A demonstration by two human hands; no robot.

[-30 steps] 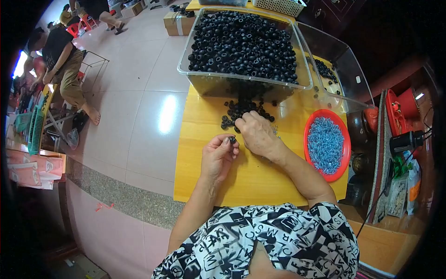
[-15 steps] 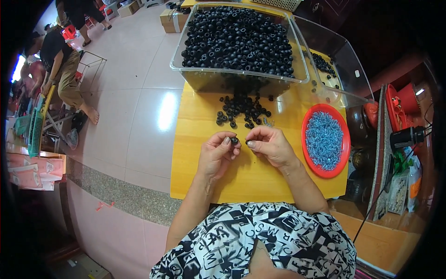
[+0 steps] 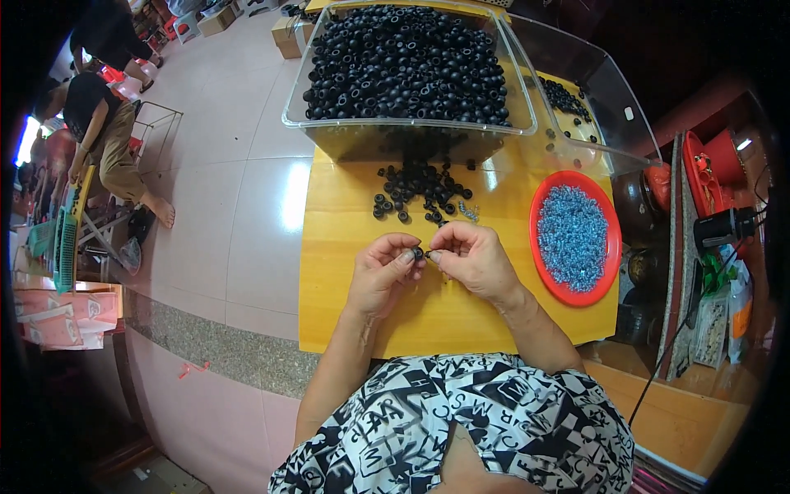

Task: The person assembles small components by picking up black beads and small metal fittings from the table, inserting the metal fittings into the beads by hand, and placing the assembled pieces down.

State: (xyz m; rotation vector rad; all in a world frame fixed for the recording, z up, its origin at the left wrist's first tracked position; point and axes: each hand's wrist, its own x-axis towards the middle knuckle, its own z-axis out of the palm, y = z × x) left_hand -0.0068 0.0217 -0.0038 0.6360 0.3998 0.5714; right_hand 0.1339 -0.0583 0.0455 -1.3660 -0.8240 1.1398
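Between thumb and fingertips, my left hand pinches a small round black part with a hole in it. Close on its right, my right hand is closed in a pinch, with a tiny dark piece between thumb and forefinger, at or almost at the black part. What that piece is, I cannot make out. Just beyond my fingers, loose black parts of the same sort lie scattered on the yellow table. A few small pale-blue pieces lie at the right edge of that scatter.
A clear plastic bin heaped with black parts stands at the back. To my right is a red plate full of small translucent blue pieces. Behind it leans a clear lid. A person works at another table, far left.
My hands have come closer together, and the right hand's tiny piece now meets or nearly meets the black part in my left. The whole view has shifted slightly.
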